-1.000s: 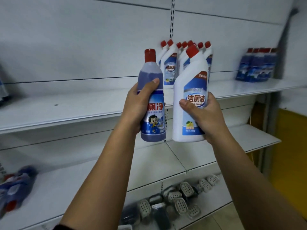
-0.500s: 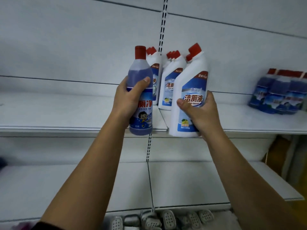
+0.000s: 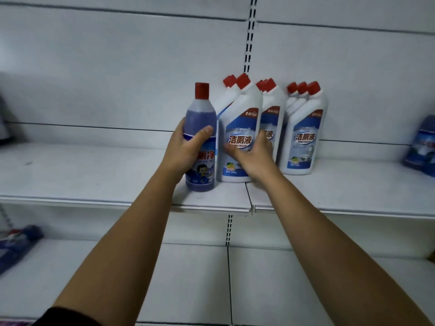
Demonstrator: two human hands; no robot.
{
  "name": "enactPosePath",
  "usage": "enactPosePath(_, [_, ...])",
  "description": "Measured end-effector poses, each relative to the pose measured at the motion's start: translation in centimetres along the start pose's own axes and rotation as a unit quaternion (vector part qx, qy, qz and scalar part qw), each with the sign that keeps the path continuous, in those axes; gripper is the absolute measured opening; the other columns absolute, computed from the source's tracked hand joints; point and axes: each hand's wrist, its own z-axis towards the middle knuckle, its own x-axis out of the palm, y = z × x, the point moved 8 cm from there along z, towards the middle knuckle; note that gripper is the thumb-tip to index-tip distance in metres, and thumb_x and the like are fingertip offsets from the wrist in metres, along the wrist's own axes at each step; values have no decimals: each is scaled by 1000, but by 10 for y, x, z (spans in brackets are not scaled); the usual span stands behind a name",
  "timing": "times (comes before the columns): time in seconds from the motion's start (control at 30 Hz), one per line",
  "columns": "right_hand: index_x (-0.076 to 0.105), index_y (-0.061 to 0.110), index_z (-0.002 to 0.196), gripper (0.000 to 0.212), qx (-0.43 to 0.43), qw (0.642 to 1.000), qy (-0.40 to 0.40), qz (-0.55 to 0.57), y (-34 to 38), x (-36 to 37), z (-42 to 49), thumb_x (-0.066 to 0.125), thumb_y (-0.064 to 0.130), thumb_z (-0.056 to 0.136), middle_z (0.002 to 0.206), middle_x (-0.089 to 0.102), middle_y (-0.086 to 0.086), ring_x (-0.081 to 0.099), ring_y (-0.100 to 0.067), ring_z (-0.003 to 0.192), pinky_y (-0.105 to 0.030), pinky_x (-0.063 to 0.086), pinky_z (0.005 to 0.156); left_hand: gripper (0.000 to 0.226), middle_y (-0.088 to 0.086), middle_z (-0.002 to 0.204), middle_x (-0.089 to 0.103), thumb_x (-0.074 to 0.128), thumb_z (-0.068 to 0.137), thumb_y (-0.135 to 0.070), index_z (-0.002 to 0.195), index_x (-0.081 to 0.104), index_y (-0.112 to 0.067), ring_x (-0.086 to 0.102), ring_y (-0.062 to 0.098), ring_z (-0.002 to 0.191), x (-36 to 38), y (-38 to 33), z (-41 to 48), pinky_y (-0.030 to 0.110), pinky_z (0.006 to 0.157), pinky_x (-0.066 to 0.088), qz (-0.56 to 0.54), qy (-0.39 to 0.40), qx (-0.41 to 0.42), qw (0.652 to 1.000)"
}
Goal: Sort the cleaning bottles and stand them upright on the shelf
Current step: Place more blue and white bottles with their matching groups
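My left hand (image 3: 186, 149) grips a round blue bottle (image 3: 201, 128) with a red cap, held upright, its base at the white shelf (image 3: 94, 175). Whether it rests on the board I cannot tell. My right hand (image 3: 254, 158) wraps the lower body of a white bottle (image 3: 240, 128) with a slanted red cap; this bottle stands upright on the shelf, at the front left of a group of white bottles (image 3: 303, 132) against the back panel.
More blue bottles (image 3: 423, 147) stand blurred at the right end of the same shelf. Blue packs (image 3: 16, 245) lie on the lower shelf at far left. The shelf board left of the blue bottle is bare.
Both hands have moved forward and down to the shelf. The white bottle went from held in the air to standing beside the group, and the blue bottle came down to shelf level.
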Motion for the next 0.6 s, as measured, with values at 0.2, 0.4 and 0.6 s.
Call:
enactPosePath(0.2, [41, 9, 128, 80, -58, 980, -48, -184, 3, 12, 9, 84, 45, 71, 125, 53, -14, 55, -30, 113, -39, 49, 88, 32, 6, 114, 69, 66, 91, -35, 119, 52, -29, 70, 25, 100, -3, 12, 13, 42, 87, 58, -15, -6, 1, 1000])
enactPosePath(0.4, [44, 9, 118, 64, -71, 967, -104, -224, -4, 9, 10, 81, 39, 76, 115, 62, -13, 63, -29, 103, -39, 56, 77, 36, 6, 117, 68, 65, 91, -38, 122, 50, -28, 70, 23, 101, -3, 17, 17, 39, 86, 58, -15, -9, -1, 1000])
enactPosePath(0.6, [67, 11, 89, 27, -31, 948, -15, -315, -17, 15, 7, 63, 38, 93, 79, 61, -3, 63, -26, 79, -27, 39, 60, 34, 2, 116, 67, 63, 92, -41, 121, 49, -32, 70, 21, 101, -4, 20, 16, 37, 85, 58, -22, -9, -12, 1000])
